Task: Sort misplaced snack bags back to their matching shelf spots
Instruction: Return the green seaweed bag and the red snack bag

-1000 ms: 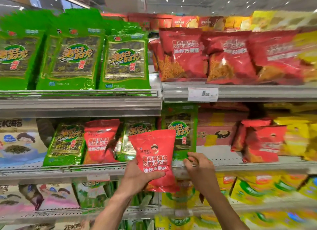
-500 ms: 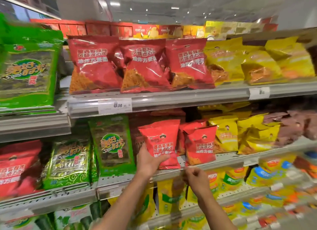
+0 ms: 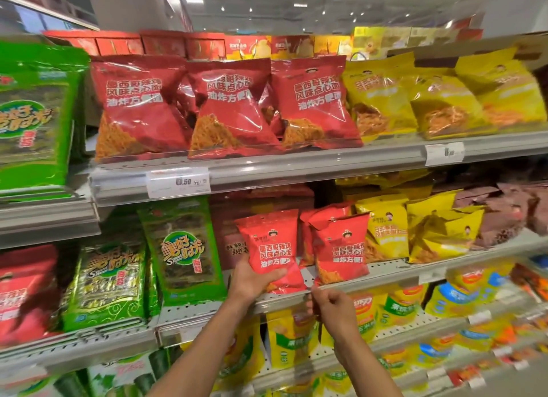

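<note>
Red bag (image 3: 271,250) sat upright in our left hand (image 3: 252,281), gripped low beside its twin (image 3: 341,248) on the shelf (image 3: 385,275), while our right hand (image 3: 332,306) curled empty.

Grey metal shelves (image 3: 296,171) stacked with red snack bags (image 3: 139,106), yellow bags (image 3: 382,100) and green seaweed packs (image 3: 184,251).

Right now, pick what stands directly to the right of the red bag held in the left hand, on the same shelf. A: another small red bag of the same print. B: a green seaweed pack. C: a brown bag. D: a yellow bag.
A: the red bag gripped by the left hand sits beside a matching small red bag; the green seaweed pack is on its left.
</note>
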A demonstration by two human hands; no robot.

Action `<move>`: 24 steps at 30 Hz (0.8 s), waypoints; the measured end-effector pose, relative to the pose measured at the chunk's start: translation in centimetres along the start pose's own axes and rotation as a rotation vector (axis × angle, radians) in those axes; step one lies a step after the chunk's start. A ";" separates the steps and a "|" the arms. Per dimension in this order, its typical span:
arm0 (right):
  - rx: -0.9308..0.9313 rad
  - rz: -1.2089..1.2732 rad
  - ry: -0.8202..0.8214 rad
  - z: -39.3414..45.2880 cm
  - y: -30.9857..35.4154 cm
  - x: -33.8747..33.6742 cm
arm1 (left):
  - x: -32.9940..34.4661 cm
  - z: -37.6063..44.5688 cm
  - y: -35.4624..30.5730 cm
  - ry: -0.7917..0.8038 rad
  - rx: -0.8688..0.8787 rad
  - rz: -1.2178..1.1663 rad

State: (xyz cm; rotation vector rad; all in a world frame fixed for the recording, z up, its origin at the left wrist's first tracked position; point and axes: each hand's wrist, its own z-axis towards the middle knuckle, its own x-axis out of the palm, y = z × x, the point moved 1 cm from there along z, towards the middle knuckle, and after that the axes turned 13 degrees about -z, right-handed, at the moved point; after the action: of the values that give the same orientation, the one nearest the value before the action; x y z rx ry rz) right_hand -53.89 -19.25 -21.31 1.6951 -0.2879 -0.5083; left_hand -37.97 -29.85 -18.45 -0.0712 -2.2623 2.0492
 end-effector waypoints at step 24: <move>-0.312 -0.294 0.307 0.8 7.1 18.8 | -22.9 -13.5 -2.6 -0.280 0.035 -0.128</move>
State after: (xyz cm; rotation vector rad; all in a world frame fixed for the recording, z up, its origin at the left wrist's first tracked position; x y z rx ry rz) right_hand -37.25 -29.93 -17.66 1.4870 0.2558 -0.4713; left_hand -13.78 -18.85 -15.30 0.3764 -2.3088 2.1463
